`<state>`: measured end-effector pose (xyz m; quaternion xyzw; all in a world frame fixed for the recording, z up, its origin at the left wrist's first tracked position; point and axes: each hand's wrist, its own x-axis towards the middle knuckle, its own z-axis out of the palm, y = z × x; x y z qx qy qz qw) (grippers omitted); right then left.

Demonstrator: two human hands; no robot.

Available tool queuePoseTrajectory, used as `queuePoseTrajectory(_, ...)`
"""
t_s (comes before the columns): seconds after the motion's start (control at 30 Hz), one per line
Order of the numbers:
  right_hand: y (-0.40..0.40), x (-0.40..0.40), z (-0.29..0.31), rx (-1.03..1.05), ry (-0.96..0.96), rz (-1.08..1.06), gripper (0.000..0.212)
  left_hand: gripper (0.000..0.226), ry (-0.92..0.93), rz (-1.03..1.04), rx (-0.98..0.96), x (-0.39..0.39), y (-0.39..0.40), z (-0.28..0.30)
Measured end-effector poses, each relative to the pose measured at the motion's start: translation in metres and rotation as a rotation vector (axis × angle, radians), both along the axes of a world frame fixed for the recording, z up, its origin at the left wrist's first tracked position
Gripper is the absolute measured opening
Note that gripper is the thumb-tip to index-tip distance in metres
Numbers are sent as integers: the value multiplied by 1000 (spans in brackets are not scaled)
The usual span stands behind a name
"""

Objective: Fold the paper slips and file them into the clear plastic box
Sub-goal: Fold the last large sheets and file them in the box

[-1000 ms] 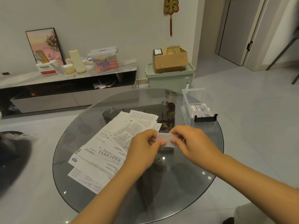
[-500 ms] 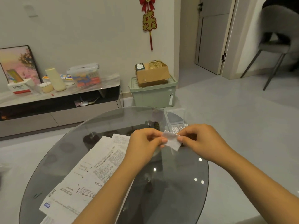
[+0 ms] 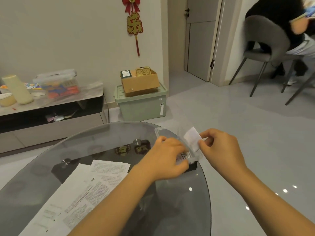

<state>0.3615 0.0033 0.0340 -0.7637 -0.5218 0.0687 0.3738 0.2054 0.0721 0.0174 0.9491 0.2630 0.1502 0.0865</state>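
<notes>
We look down from head height at a round, dark glass table (image 3: 170,210) in a living room. Our right hand (image 3: 219,150) pinches a small folded white paper slip (image 3: 192,138) between thumb and fingertips, holding it tilted just above the clear plastic box (image 3: 159,131), which sits at the table's far right edge. Our left hand (image 3: 167,159) lies over the near part of that box, fingers bent down onto the packed slips (image 3: 184,155) already standing inside; we cannot tell whether it grips any of them. A black clip or latch (image 3: 192,166) shows at the box's near end, below the left fingers. To the left on the table lie several unfolded printed sheets (image 3: 88,188), overlapping one another and well apart from the box. Beyond the table stand a low cabinet (image 3: 51,106) bearing containers, a green storage bin (image 3: 141,106) with a cardboard box (image 3: 139,82) on top, and a red wall ornament (image 3: 134,23). At far right, another person sits on a grey chair (image 3: 265,34).
</notes>
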Motion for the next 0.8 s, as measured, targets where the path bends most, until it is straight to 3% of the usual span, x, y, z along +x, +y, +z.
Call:
queuePoseTrajectory(0.3,5,-9,-3,-103,-165,17,21,78,203,-29,106,17,7,-12)
queuePoseTrajectory(0.63,13,-22,3,-272,-440,-18,15,68,39,28,162,18,3,-21)
queuePoseTrajectory(0.8,17,-22,13,-271,-453,-77,15,66,33,60,178,17,2,-23)
